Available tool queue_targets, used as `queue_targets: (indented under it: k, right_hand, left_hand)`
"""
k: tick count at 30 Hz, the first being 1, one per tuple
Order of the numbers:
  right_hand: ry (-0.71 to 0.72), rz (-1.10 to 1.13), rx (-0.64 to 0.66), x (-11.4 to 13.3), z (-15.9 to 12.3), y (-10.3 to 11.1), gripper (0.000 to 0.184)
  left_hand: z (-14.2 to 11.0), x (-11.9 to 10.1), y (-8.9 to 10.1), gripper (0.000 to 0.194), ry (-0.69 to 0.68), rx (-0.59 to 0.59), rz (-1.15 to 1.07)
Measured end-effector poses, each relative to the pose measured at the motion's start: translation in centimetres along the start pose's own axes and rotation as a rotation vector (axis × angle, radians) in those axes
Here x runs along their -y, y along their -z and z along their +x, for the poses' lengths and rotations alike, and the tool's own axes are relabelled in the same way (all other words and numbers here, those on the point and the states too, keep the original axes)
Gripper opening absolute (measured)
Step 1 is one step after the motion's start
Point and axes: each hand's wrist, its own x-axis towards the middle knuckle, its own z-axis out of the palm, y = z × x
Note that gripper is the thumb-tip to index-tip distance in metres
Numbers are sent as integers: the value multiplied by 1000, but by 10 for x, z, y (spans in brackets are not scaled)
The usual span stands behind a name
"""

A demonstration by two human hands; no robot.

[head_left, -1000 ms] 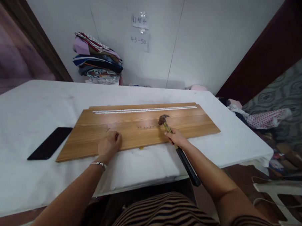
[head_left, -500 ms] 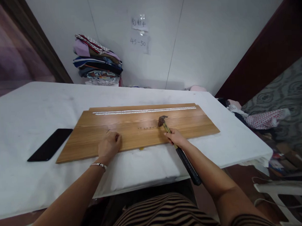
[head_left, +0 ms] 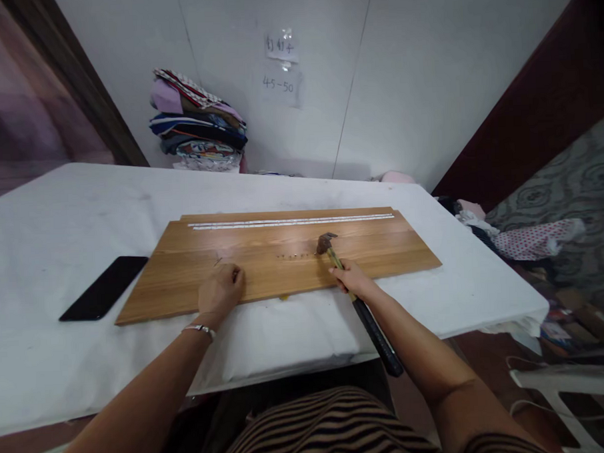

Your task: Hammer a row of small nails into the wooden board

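A long wooden board (head_left: 383,249) lies across the white table (head_left: 56,224). My right hand (head_left: 353,280) is closed round the shaft of a hammer (head_left: 329,245), high up near the head. The hammer head rests on the board at the right end of a short row of small nails (head_left: 296,256). My left hand (head_left: 219,289) sits curled in a loose fist on the board's near edge, left of the nails; whether anything is in it I cannot see. A single loose nail (head_left: 217,261) lies just beyond that hand.
A white strip (head_left: 292,221) runs along the board's far side. A black phone (head_left: 103,287) lies on the table left of the board. Folded cloth (head_left: 197,121) is stacked against the wall. Clothes (head_left: 533,238) lie on the floor at the right, and a white plastic chair (head_left: 569,392).
Almost nothing: both hands and the hammer stay in place, and only the view shifts slightly.
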Motion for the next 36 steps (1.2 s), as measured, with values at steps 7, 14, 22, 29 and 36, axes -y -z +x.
queue_targets:
  k: [7,14,22,29,36]
  right_hand:
    - [13,-1,9,-7,4,0,26]
    - [3,26,-13,-4,4,0,25]
    - [-3,44,-12,-6,4,-1,24]
    - [-3,60,6,-5,1,-2,25]
    - [43,6,18,-7,2,0,24]
  left_hand:
    - [0,0,1,31,12,20,-11]
    - [-1,-1,2,33,-2,4,-26]
    - [-1,-2,4,32,-9,12,-1]
    - [0,1,-4,31,-11,-42,7]
    - [-1,1,-9,26,-20,-69,-31]
